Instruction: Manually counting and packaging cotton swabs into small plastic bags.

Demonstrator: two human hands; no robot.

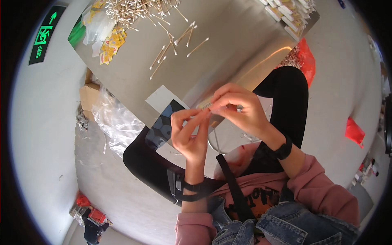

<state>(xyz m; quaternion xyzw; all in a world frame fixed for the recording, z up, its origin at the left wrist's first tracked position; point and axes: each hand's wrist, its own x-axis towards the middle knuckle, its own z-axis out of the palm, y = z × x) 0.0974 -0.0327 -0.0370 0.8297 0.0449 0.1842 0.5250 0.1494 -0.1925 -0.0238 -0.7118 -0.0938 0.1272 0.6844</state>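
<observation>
The clock here centres on the pack (pixel 205 105), a small pale thing with a row of light ends, too small to make out clearly. It is held up between both hands, seen against the near edge of the table (pixel 232 49).

The left hand (pixel 188 132) is at seven o'clock, palm side partly showing. Its fingers are closed to a pinch, thumb and forefinger tips meeting on the lower side of the pack. The right hand (pixel 241 108) is at three o'clock; its fingers are bent over and drawn together, with the tips pressed on the right end of the pack, just beside the left fingertips.

On the table at eleven o'clock, a heap of swabs (pixel 132 12) lies toward the far edge, with a few loose swabs (pixel 167 47) scattered nearer. At ten o'clock, yellow cards (pixel 112 43) lie just beside clear bags (pixel 98 28). White packets (pixel 289 16) are stacked between one and two o'clock, near the table's far right corner. A pale sheet (pixel 164 98) lies at nine o'clock on the near edge.

Off the table, a red bag (pixel 307 61) stands at two o'clock, with more swabs beside it. Plastic film (pixel 116 120) and a carton (pixel 89 97) are at nine o'clock. A dark band (pixel 283 148) circles the right wrist at four o'clock. Another person (pixel 93 228) is well apart, between seven and eight o'clock.
</observation>
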